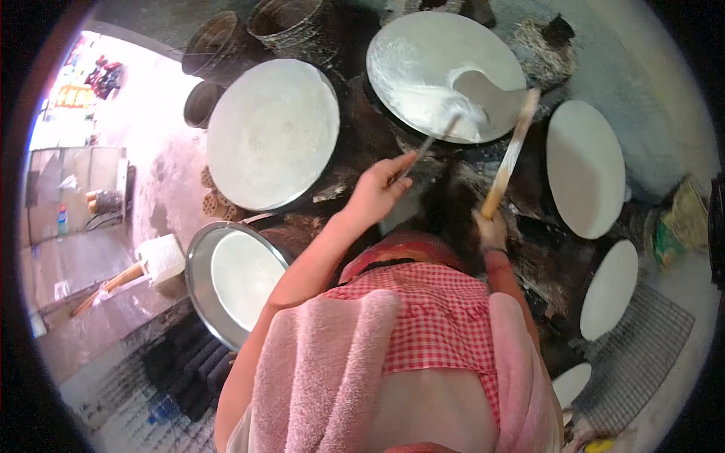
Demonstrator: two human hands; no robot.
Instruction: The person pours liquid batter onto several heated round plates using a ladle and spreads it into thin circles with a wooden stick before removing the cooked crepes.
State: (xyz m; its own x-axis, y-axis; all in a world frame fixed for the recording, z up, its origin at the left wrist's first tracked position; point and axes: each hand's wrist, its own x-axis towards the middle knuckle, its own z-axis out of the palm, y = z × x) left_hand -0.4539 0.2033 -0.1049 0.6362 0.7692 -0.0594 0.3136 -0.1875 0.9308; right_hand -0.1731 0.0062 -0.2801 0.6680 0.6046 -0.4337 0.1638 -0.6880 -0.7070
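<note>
In front of me sits a large round pan (423, 53) coated with a white layer. A grey patch shows on its right part, with white material bunched up beside it. My left hand (381, 189) is closed around a thin, slim tool (430, 143), whose blurred tip reaches the bunched white material at the pan's near edge. In my right hand (491, 229) is a long flat wooden stick (513, 155), smeared white along its middle. It points away from me, its far end at the pan's right rim.
Another white-coated round pan (272, 136) stands left, with more (585, 170) curving down the right side. A metal basin (198, 260) of white liquid is near my left arm. Buckets (291, 30) stand far left; honeycomb briquettes (215, 204) sit beside the left pan. A wire rack (642, 362) lies lower right.
</note>
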